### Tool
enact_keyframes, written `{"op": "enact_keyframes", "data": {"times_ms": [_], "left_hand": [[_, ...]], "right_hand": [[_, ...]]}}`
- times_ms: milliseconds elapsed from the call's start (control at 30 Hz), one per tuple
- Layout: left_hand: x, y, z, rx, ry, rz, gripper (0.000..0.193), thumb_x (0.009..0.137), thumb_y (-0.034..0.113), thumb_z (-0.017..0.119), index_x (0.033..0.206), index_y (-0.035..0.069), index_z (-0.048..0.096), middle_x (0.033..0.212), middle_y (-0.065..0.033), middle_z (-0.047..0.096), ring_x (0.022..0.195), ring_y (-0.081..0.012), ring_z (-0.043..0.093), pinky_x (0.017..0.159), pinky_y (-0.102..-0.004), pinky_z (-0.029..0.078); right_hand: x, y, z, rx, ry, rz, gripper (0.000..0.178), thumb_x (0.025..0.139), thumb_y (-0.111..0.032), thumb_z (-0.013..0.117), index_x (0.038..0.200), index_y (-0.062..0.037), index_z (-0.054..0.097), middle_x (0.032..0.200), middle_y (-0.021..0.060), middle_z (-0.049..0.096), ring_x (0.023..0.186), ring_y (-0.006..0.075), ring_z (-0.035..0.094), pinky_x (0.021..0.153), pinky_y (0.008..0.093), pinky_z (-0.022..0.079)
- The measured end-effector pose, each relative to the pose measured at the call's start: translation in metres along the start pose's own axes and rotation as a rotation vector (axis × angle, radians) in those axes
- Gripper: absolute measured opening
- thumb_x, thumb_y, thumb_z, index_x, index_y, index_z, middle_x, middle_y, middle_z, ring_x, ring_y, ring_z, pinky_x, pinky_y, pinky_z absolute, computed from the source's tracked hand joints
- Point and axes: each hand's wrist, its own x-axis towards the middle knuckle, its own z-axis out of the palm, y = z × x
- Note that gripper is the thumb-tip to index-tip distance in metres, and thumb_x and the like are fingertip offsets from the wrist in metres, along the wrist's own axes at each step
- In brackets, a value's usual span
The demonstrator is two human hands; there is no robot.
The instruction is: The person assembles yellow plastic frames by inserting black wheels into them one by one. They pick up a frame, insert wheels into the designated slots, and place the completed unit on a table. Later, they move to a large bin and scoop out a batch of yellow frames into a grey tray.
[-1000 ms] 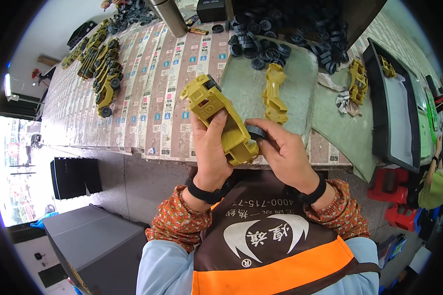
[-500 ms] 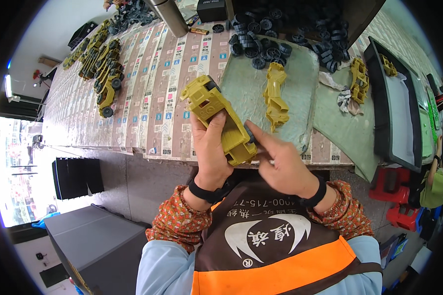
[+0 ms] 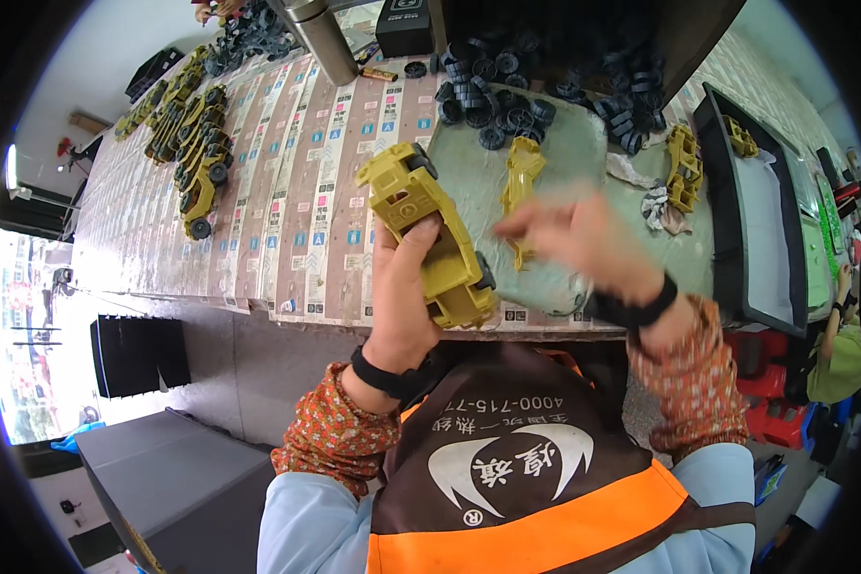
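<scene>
My left hand (image 3: 401,292) is wrapped round a yellow-green toy truck (image 3: 456,279), its thumb over the side. The truck is tilted above the table's near edge, and two dark wheels show along its right side. My right hand (image 3: 588,239) is off the truck, over the green mat (image 3: 569,158); motion smears its fingers, so I cannot tell if they hold anything. Partly behind that hand lies another yellow-green truck body (image 3: 523,172) on the mat. Beyond it is a heap of dark toy wheels (image 3: 518,120).
Rows of toy trucks (image 3: 196,177) stand at the left of the table (image 3: 301,206). A steel flask (image 3: 323,43) and black box (image 3: 404,29) are at the back. To the right are a truck body (image 3: 684,170), crumpled tissue and a black tray (image 3: 744,220). Another person's arm (image 3: 840,297) shows far right.
My right hand has left the truck's lower wheel and swung right and up over the mat. The truck stays in my left hand, turned slightly.
</scene>
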Motion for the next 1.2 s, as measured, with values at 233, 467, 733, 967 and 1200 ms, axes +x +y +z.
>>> {"op": "enact_keyframes", "data": {"times_ms": [233,467,733,967,1200], "left_hand": [[0.004,0.005,-0.023,0.004,-0.015,-0.181,0.046,0.099,0.010,0.052,0.145,0.009,0.045,0.128,-0.0091,0.059,0.105,-0.0231,0.065,0.089,-0.0419,0.059],[0.001,0.015,-0.039,0.082,-0.137,-0.313,0.050,0.102,0.013,0.052,0.149,0.011,0.036,0.132,-0.0102,0.057,0.115,-0.0273,0.064,0.095,-0.0492,0.059],[0.003,0.028,-0.033,1.076,-0.402,-0.046,0.047,0.097,0.018,0.067,0.138,0.005,0.050,0.122,-0.0102,0.065,0.106,-0.0230,0.067,0.089,-0.0360,0.055],[0.003,0.051,-0.034,0.130,-0.518,-0.500,0.078,0.101,0.054,0.057,0.159,0.014,0.026,0.142,-0.0186,0.056,0.131,-0.0347,0.059,0.093,-0.0455,0.058],[-0.008,-0.004,-0.011,0.193,-0.204,0.119,0.080,0.094,0.040,0.074,0.157,0.011,0.033,0.144,-0.0132,0.054,0.124,-0.0271,0.059,0.102,-0.0473,0.053]], "right_hand": [[0.096,0.079,-0.086,-0.789,0.356,-0.052,0.024,0.085,-0.015,0.071,0.108,-0.0122,0.071,0.100,0.0140,0.065,0.095,0.0365,0.067,0.083,0.0459,0.053],[0.102,0.090,-0.077,-0.785,0.327,-0.135,0.022,0.081,-0.009,0.071,0.100,-0.0069,0.060,0.100,0.0151,0.067,0.094,0.0400,0.065,0.078,0.0472,0.051],[0.050,0.010,-0.013,-0.096,0.132,-0.230,0.019,0.099,-0.013,0.065,0.111,-0.0062,0.052,0.090,0.0131,0.064,0.079,0.0216,0.066,0.071,0.0339,0.050],[0.003,0.023,0.042,0.177,0.334,-0.117,0.022,0.109,-0.021,0.053,0.120,-0.0030,0.050,0.099,0.0045,0.061,0.089,0.0100,0.058,0.078,0.0290,0.051],[-0.008,0.017,0.093,0.190,0.633,-0.035,0.017,0.105,-0.015,0.057,0.113,-0.0005,0.053,0.090,0.0081,0.057,0.080,0.0146,0.054,0.073,0.0315,0.048]]}}
